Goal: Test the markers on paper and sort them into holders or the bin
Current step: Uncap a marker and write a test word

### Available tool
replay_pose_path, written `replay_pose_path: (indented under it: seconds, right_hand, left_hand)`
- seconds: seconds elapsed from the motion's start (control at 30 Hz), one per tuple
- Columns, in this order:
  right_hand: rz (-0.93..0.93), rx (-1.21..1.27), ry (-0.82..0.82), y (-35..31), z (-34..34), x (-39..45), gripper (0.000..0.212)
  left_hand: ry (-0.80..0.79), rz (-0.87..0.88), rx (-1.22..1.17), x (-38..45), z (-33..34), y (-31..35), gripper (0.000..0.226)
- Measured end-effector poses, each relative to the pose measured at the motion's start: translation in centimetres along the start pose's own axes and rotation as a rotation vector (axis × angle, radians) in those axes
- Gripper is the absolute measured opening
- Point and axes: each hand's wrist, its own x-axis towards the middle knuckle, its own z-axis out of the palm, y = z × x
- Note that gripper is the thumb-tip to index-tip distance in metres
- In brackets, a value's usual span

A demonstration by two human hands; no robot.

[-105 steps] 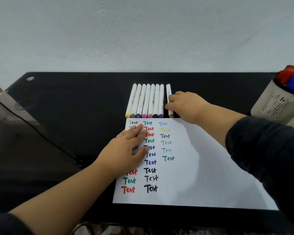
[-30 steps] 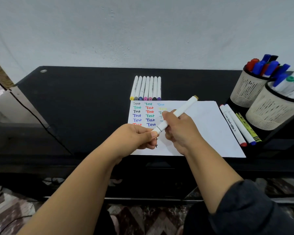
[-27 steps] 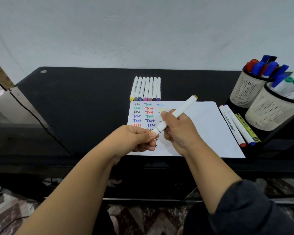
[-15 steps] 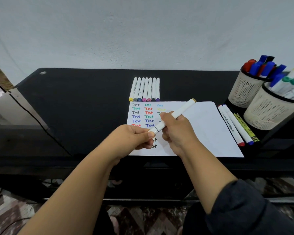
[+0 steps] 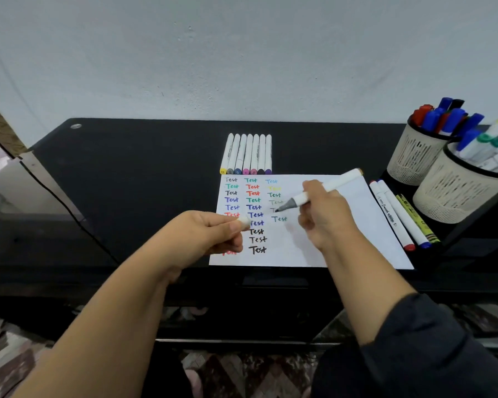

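My right hand grips a white marker with its grey tip bared and pointing down-left over the white paper, which carries columns of coloured "Test" words. My left hand pinches the marker's white cap above the paper's left side. A row of several white markers lies just beyond the paper's top edge. Two mesh holders, the far one and the near one, stand at the right, full of markers.
Three markers lie on the black table between the paper and the holders. A pale wall rises behind the table. Patterned floor shows below the table's front edge.
My hands have pulled apart: the cap came off in my left hand, and my right hand moved the marker right with its grey tip exposed.
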Motion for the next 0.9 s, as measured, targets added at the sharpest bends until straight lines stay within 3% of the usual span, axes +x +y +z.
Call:
replay_pose_path:
  seconds: [0.27,0.4,0.47,0.6,0.9]
  right_hand:
    - [-0.025,-0.034,-0.075,0.8,-0.6,-0.1,0.017]
    - [-0.165,-0.265,-0.091,0.9,-2.0,0.6,0.022]
    - [-0.228,-0.402,-0.046,1.2,-2.2,0.9,0.030]
    - [-0.318,-0.542,-0.046,1.7,-1.9,1.2,0.023]
    - [-0.383,-0.612,-0.005,3.0,-1.5,1.4,0.041]
  left_hand:
    - [0.256,-0.034,0.226,1.3,1.4,-0.7,0.025]
    - [0.310,-0.018,0.246,1.8,1.6,-0.9,0.029]
    - [0.323,-0.008,0.253,2.0,1.8,-1.1,0.030]
    - [0.326,0.024,0.273,2.4,2.1,-1.3,0.031]
    - [0.335,0.001,0.253,3.1,2.0,-1.7,0.032]
